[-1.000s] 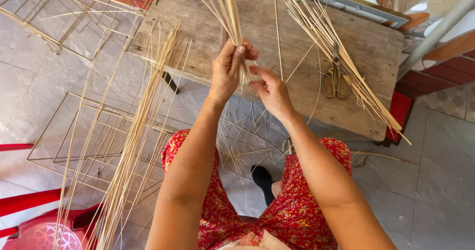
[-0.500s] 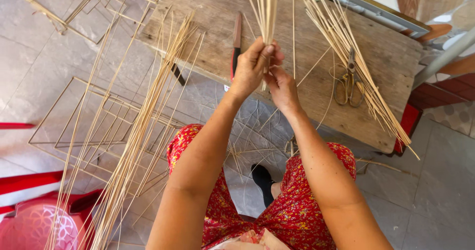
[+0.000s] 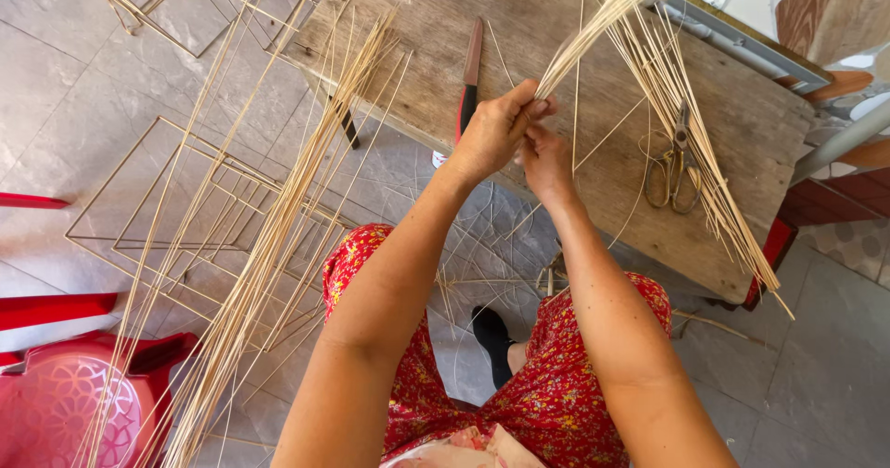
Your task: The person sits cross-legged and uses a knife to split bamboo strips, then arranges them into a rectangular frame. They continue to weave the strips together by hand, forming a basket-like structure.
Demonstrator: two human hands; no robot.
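Up from the left hand (image 3: 496,130), bamboo strips (image 3: 593,28).

Craft workshop, wooden workbench (image 3: 742,134), bamboo strips (image 3: 278,236)

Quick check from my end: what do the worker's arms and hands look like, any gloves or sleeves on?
No gloves, no sleeves in view: both forearms are bare up to the frame edge. The left hand and right hand show no rings, watch or bands. Below is a red dress with small floral print.
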